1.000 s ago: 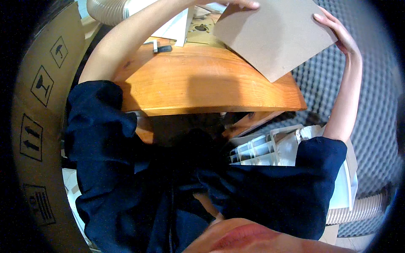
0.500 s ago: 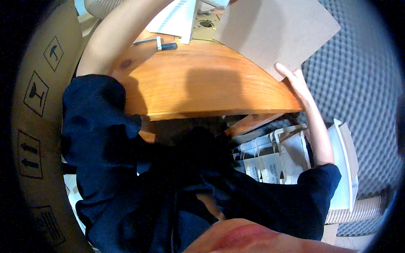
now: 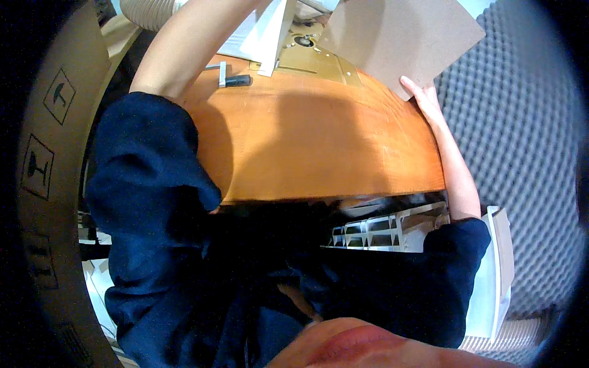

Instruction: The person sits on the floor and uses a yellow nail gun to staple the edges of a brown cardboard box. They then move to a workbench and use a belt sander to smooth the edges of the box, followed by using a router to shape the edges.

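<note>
My right hand (image 3: 425, 103) grips the lower corner of a flat, square brown board (image 3: 402, 43), its thumb lying on the near face. The board is raised and tilted over the far right of the wooden table (image 3: 307, 147). My left forearm (image 3: 190, 49) reaches up past the top edge of the picture, so the left hand is hidden. Beside that forearm, a bar clamp (image 3: 236, 80) with a black handle lies on the table. Behind the board's left edge is a gold-coloured plate (image 3: 331, 67) with a round dark hole. A white panel (image 3: 267, 43) stands left of it.
Grey foam padding (image 3: 515, 135) covers the right side. A large cardboard box (image 3: 55, 184) stands at the left. A ribbed hose (image 3: 147, 13) shows at the top left. Below the table's near edge at the right are a white slotted crate (image 3: 399, 230) and white panels (image 3: 491, 276).
My view has shifted, with more of the table and the gold-coloured plate showing. The brown board sits slightly higher and further left in the picture, still in my right hand.
</note>
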`<move>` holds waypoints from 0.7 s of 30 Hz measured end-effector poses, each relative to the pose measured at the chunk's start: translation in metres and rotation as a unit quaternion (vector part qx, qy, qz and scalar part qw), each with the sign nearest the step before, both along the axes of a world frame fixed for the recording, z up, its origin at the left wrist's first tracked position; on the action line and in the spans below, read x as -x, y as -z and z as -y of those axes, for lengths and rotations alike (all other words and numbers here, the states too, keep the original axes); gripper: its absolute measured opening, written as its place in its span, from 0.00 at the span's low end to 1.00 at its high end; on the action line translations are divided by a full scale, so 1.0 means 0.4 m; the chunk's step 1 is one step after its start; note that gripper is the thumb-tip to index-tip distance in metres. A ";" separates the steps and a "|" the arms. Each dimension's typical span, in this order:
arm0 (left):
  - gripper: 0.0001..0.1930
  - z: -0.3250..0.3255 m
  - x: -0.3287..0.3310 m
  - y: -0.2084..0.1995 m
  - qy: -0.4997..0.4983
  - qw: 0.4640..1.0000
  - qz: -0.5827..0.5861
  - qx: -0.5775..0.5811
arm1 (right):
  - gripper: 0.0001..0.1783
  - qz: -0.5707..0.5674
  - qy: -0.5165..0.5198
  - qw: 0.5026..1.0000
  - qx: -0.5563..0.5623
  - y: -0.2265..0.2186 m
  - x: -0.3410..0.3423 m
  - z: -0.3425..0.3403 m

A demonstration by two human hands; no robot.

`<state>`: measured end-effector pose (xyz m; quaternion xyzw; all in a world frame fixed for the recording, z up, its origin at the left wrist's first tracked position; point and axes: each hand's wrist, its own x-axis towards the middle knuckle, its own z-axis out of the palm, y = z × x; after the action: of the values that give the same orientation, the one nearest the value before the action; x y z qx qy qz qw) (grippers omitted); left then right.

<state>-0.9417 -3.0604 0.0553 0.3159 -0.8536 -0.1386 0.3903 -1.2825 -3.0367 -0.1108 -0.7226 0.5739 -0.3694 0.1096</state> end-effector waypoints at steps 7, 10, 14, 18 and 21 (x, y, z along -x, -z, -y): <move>0.38 -0.006 -0.021 0.008 0.009 1.000 -0.008 -0.026 | 0.49 -0.017 0.056 0.995 -0.086 -0.022 -0.025 -0.003; 0.37 -0.002 -0.013 0.003 -0.008 1.000 -0.008 -0.010 | 0.52 0.024 -0.008 1.000 -0.004 0.004 -0.021 0.004; 0.36 -0.004 -0.030 0.001 -0.003 1.000 -0.005 -0.015 | 0.43 0.078 -0.031 0.996 0.007 -0.029 -0.104 -0.065; 0.36 -0.012 -0.037 -0.003 0.019 1.000 -0.001 -0.015 | 0.44 0.069 -0.045 0.997 0.009 -0.036 -0.103 -0.069; 0.36 -0.011 -0.028 -0.002 -0.010 1.000 -0.002 -0.015 | 0.55 0.039 -0.075 0.996 0.035 -0.028 -0.096 -0.055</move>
<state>-0.9307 -3.0559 0.0561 0.3298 -0.8474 -0.1482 0.3889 -1.2441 -3.0149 -0.0995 -0.7519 0.5003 -0.4080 0.1343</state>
